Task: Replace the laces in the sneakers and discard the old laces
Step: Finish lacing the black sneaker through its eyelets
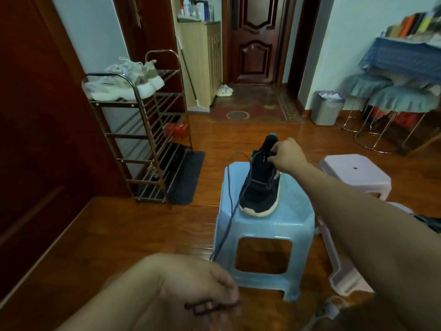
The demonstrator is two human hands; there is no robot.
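A black sneaker (260, 180) with a pale sole stands toe toward me on a light blue plastic stool (265, 225). My right hand (285, 155) reaches out and pinches the sneaker near its upper eyelets and tongue. A dark lace (229, 187) loops out from the sneaker's left side, runs over the stool's edge and down toward my left hand (202, 290). That hand is low and close to me, its fingers curled round a bunched end of the dark lace.
A metal shoe rack (148, 139) with pale sneakers (126, 80) on top stands at left on a dark mat. A pink stool (355, 173) is right of the blue one. A grey bin (327, 107) stands by the far wall, beside covered stools.
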